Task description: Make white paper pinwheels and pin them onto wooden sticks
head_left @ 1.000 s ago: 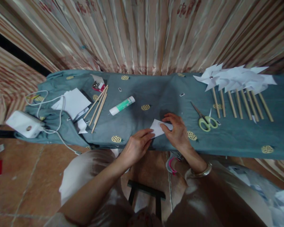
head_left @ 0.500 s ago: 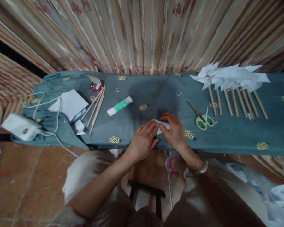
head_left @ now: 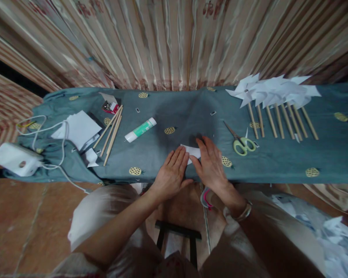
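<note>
A small piece of white paper (head_left: 193, 151) lies on the green tablecloth (head_left: 188, 110) near its front edge, partly covered by my hands. My left hand (head_left: 174, 169) rests flat over the paper's left side, fingers stretched out and thumb apart. On the right side, my right hand (head_left: 209, 162) touches the paper with its fingers extended and its thumb spread toward the middle. A glue stick (head_left: 140, 129) with a green label lies to the left, beyond my left hand. Green-handled scissors (head_left: 241, 142) lie open to the right of my right hand.
Several paper pinwheels (head_left: 275, 92) on wooden sticks lie at the right. At the left are loose wooden sticks (head_left: 113, 135), a small box of metal pins (head_left: 110, 106), stacked white paper (head_left: 80, 130), and a white power strip (head_left: 17, 159) with a cord. A pleated curtain (head_left: 162, 42) hangs behind.
My right hand has flattened, its fingers straighter, and more of the paper shows between my hands. My left fingers have straightened on the paper. The whole view has shifted slightly.
</note>
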`<state>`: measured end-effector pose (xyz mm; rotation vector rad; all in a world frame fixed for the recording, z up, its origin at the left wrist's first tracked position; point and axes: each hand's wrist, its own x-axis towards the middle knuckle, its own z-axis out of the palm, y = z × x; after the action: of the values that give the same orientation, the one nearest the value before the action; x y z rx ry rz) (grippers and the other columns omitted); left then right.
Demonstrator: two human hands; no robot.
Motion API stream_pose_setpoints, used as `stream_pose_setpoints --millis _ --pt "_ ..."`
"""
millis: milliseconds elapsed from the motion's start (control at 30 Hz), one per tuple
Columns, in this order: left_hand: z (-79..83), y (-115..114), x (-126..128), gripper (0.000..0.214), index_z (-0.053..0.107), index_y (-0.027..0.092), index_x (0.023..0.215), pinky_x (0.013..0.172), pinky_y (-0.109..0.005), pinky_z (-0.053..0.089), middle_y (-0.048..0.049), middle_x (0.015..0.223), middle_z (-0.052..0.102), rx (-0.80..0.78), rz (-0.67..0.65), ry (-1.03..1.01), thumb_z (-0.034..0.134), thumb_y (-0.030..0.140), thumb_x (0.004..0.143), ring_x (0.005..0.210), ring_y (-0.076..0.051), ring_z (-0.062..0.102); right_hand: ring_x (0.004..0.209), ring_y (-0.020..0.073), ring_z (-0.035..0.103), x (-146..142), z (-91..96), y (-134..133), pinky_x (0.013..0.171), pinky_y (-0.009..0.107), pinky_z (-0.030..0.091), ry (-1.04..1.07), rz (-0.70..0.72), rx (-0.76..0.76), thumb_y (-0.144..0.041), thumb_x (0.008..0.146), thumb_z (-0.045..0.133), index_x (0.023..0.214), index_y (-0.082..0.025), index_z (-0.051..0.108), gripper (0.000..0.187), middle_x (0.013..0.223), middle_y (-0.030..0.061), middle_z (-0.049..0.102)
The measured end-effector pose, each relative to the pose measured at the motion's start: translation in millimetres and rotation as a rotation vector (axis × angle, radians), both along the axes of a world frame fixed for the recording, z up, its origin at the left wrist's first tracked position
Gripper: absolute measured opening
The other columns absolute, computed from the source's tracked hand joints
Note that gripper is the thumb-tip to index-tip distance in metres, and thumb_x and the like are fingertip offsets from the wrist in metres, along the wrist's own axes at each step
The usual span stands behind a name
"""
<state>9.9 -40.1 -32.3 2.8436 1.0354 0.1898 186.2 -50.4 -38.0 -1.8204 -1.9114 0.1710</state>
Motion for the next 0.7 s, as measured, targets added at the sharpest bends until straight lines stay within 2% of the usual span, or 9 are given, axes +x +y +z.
stream_pose_setpoints --millis 200,300,533,700 --pt "-3.3 2 -7 0.081 0.03 -0.001 0.148 0.118 -0.053 0.03 -0.03 0.155 0.032 -0.018 0.006 -0.062 0.057 0.05 0.091 0.15 -0.037 0.023 0.139 0.034 0.041 30 -7.3 1 0.11 0.056 0.036 0.022 -0.121 0.005 -0.042 0.099 0.04 0.141 -0.013 0.046 0.051 0.148 0.0218 0.046" --pt "-3.3 0 -16 0.079 0.03 0.0 0.148 0.117 -0.054 0.032 -0.0292 0.155 0.034 -0.003 0.008 -0.083 0.057 0.048 0.091 0.149 -0.037 0.025 0.137 0.0332 0.043 36 -9.5 2 0.11 0.056 0.035 0.063 -0.129 0.023 -0.041 0.098 0.042 0.139 -0.017 0.048 0.048 0.147 0.0189 0.047" --pt "3.2 -10 -35 0.075 0.031 0.004 0.149 0.117 -0.051 0.034 -0.0253 0.154 0.038 0.001 -0.007 -0.052 0.06 0.043 0.091 0.148 -0.034 0.03 0.137 0.0348 0.043 35 -6.8 3 0.11 0.059 0.034 0.114 -0.118 0.026 -0.038 0.096 0.045 0.139 -0.017 0.047 0.048 0.146 0.0198 0.047" --pt "2.9 -12 -35 0.075 0.032 0.004 0.148 0.117 -0.052 0.033 -0.0251 0.154 0.038 0.005 0.005 -0.054 0.06 0.045 0.091 0.148 -0.034 0.03 0.141 0.0376 0.037 20 -1.7 -1 0.11 0.062 0.032 0.094 -0.094 0.012 -0.051 0.091 0.052 0.143 -0.016 0.041 0.064 0.151 0.0227 0.042"
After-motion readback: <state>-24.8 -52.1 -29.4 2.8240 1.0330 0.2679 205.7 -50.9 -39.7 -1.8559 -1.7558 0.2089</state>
